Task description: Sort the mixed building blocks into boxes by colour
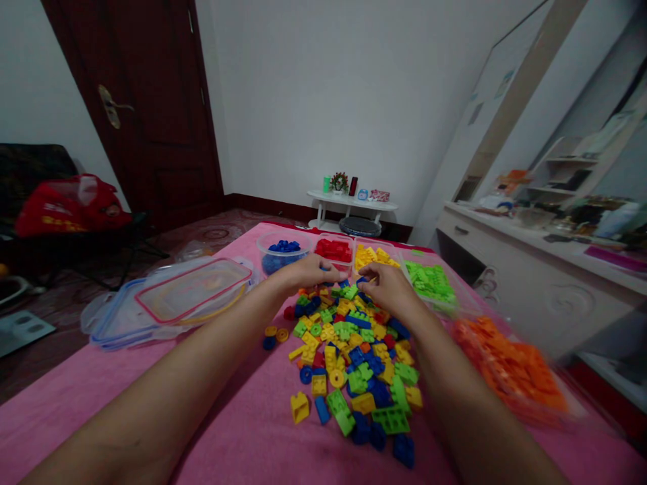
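A heap of mixed plastic building blocks (pixel 356 360) in yellow, green, blue and red lies on a pink cloth (pixel 242 431). Both my arms reach over it to its far edge. My left hand (pixel 308 271) is curled, fingers pinched on something small I cannot make out. My right hand (pixel 387 288) is also curled, its fingertips closed on a small blue block (pixel 362 280). Just beyond the hands stand tubs of sorted blocks: blue (pixel 283 252), red (pixel 333 250), yellow (pixel 373 256) and green (pixel 432 279).
Orange blocks (pixel 510 367) fill a tray at the right. Stacked clear lids (pixel 174 296) lie at the left. A white dresser (pixel 536 269) runs along the right, a small white table (pixel 351 200) stands by the far wall, and a dark door (pixel 146 108) is at the back left.
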A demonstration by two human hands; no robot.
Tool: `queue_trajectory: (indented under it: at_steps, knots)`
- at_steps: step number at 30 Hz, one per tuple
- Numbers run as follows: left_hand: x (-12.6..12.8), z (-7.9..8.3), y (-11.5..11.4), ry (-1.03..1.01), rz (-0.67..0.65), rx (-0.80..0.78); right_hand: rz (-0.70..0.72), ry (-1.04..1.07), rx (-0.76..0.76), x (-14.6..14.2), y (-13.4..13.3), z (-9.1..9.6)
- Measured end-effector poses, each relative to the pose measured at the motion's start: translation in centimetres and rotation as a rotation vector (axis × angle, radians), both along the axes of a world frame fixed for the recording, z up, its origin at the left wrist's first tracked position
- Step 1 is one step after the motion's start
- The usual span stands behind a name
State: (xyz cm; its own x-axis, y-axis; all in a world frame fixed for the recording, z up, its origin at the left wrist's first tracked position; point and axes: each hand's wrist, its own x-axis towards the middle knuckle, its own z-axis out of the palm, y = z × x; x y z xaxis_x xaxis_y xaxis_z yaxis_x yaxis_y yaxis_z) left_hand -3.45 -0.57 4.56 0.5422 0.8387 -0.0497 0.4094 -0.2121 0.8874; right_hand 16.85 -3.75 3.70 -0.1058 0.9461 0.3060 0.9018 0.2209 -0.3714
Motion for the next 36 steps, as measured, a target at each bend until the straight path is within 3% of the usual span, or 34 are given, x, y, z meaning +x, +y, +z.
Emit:
queue_trajectory:
  at_steps: [4,8,13,19,22,26,30,33,36]
  knots:
    - [0.5,0.1,-0.1,-0.349,0.075,-0.394,0.034,0.186,0.092,-0.8,-0.6,1.1]
    - [0.8,-0.6,0.3,-0.490,0.032,-0.661,0.105,0.248,0.138,-1.8,-1.1,1.4]
    - [1.0,-1.3,0.8,-0.598,0.090,-0.798,0.137,0.159,0.080,-2.0,-1.5,1.7]
    - [0.3,-0.7,1.1,-0.921,0.271,-0.789,0.218,-0.079,-0.129,-1.1,-1.9,1.8]
    - [-0.5,0.9,2.0,-1.082,0.366,-0.725,0.188,-0.074,-0.113,-0.7,-1.7,1.7]
    - [-2.0,3.9,5.3,-1.164,0.591,-0.519,0.199,-0.041,-0.077,-0.4,-1.1,1.6]
    - [-3.3,5.2,8.5,-0.800,0.788,-0.192,0.191,-0.031,-0.076,-0.5,-1.2,1.6]
    - [-3.4,4.7,8.5,-0.497,0.704,0.151,0.186,-0.045,-0.094,-0.6,-1.3,1.6]
    - [-3.2,3.7,6.4,-0.186,0.435,0.444,0.188,-0.074,-0.103,-0.5,-1.4,1.5]
